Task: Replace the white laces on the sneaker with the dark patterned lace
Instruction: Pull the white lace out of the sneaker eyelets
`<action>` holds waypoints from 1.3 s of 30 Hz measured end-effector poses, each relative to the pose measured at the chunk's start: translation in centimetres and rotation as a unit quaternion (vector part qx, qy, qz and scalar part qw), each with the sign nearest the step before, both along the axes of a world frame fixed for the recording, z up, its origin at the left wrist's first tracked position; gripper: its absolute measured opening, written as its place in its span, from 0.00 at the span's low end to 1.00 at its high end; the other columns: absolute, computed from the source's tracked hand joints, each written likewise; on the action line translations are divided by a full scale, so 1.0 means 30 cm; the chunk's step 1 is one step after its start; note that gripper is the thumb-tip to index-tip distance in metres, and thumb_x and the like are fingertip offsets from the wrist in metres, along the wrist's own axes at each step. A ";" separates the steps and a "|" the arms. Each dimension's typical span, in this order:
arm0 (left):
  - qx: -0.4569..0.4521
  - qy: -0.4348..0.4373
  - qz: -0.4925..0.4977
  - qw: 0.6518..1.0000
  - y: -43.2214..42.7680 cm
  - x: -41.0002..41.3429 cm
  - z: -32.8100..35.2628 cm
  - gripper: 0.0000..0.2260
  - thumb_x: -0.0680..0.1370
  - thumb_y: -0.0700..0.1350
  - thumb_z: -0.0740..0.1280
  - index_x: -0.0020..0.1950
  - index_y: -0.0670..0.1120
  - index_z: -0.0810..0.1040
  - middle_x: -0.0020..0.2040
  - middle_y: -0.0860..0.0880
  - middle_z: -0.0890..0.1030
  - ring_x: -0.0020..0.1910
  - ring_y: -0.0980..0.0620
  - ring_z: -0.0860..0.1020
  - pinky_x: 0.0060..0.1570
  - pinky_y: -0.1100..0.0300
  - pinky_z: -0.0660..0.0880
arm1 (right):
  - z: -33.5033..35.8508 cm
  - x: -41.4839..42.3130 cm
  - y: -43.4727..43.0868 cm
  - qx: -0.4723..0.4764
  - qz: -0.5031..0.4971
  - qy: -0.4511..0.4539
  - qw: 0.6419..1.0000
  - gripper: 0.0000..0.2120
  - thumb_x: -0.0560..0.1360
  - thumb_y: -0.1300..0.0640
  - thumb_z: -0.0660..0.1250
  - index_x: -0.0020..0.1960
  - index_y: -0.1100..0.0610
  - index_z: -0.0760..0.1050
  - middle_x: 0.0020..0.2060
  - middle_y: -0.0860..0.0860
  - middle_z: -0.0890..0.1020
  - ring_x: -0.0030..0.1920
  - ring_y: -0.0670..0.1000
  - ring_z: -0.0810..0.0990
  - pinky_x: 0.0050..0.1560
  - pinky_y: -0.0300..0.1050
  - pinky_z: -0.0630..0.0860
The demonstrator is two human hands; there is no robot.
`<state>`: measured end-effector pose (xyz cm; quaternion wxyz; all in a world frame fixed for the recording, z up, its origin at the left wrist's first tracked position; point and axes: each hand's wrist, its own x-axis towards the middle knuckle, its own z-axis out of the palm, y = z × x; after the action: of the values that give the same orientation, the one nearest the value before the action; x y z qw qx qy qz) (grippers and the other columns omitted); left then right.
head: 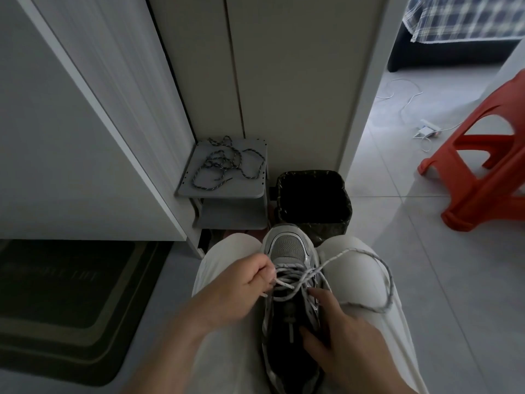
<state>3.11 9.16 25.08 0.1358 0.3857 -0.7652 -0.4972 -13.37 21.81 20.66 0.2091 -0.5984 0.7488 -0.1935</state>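
The left hand's fingers point(262, 273) are curled and pinch one end of the white lace point(390, 282), its tips poking out just below them. The lace runs from there across the upper eyelets of the sneaker point(287, 247), crisscrossed and slack, then swings out in a wide loop over the knee beyond the right hand point(343, 339). That hand grips the sneaker's right side, thumb tucked into the dark opening and forefinger laid along the eyelets. The shoe sits toe-away between the knees of pale trousers point(358, 268); no brand mark can be read on it. Well ahead of the left fingers, the dark patterned lace point(224, 163) lies in a loose tangle on top of a small grey shelf point(250, 191), with a black lined bin point(349, 203) just beside it. Left of the hands a dark doormat point(71, 308) carries faint, illegible lettering. Far off to the right stand an orange plastic stool point(483, 180) and a white cable point(409, 99) on the tiles.
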 end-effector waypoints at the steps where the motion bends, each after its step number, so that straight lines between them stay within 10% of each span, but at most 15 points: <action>1: 0.000 -0.012 -0.003 1.000 -0.015 0.001 0.011 0.11 0.81 0.41 0.59 0.39 0.51 0.72 0.31 0.63 0.75 0.31 0.65 0.71 0.36 0.71 0.68 | -0.002 0.002 0.000 0.000 0.000 -0.004 1.000 0.29 0.69 0.34 0.57 0.67 0.36 0.52 0.40 0.42 0.78 0.43 0.44 0.80 0.36 0.38 0.70; 21: -0.204 -0.024 0.256 0.944 0.003 0.069 -0.037 0.07 0.72 0.42 0.69 0.37 0.51 0.74 0.33 0.53 0.77 0.36 0.57 0.76 0.32 0.66 0.69 | 0.002 0.007 0.007 -0.021 0.012 -0.032 0.999 0.28 0.70 0.37 0.57 0.68 0.38 0.53 0.34 0.41 0.73 0.41 0.45 0.80 0.34 0.37 0.69; 25: -0.120 -0.038 0.197 0.972 0.020 0.048 -0.053 0.08 0.73 0.55 0.68 0.38 0.53 0.74 0.32 0.52 0.78 0.32 0.55 0.77 0.35 0.56 0.74 | 0.000 0.003 0.013 -0.022 0.005 -0.024 0.999 0.30 0.71 0.38 0.59 0.69 0.40 0.53 0.40 0.43 0.78 0.43 0.45 0.80 0.36 0.38 0.70; 28: -0.087 -0.078 0.133 0.984 0.081 0.038 -0.094 0.12 0.71 0.63 0.66 0.37 0.57 0.72 0.34 0.59 0.78 0.32 0.60 0.75 0.33 0.66 0.71 | 0.001 0.004 0.014 -0.020 0.007 -0.025 0.999 0.30 0.71 0.39 0.59 0.69 0.41 0.53 0.40 0.45 0.78 0.41 0.46 0.80 0.36 0.39 0.70; 39: -0.234 -0.077 0.296 0.923 -0.039 0.096 -0.014 0.03 0.77 0.47 0.66 0.45 0.50 0.77 0.36 0.54 0.78 0.35 0.59 0.77 0.32 0.66 0.68 | 0.009 0.007 0.009 -0.016 0.009 -0.017 1.000 0.28 0.71 0.40 0.59 0.69 0.41 0.54 0.32 0.43 0.72 0.37 0.47 0.79 0.32 0.40 0.69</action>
<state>5.98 7.99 24.64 0.3036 0.5892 -0.7188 -0.2097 -13.17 22.09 20.92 0.2136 -0.6049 0.7367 -0.2139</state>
